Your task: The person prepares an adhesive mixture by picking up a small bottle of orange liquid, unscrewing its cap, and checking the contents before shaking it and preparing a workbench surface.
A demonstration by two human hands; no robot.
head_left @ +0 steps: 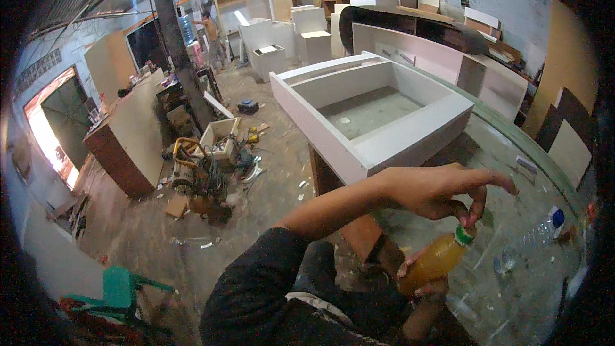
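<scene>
A plastic bottle of orange-yellow drink [437, 259] is tilted in front of me, its top toward the upper right. My right hand [426, 285] is closed around its lower body. Over the bottle's mouth, my left hand [435, 193] pinches the green cap [466, 236] between thumb and fingertips, with one finger stretched out to the right. The cap sits at the neck; whether it is loose cannot be seen. Just beyond my left hand stands a white cabinet frame [410, 148], resting on a dusty work table [506, 173].
A clear bottle with a blue cap [544, 227] lies on the table at right. On the floor at left are a wheeled machine [186, 166], a tool crate [221, 138] and a green plastic chair [122, 291]. A pillar [170, 38] rises behind; another person [211, 32] stands far back.
</scene>
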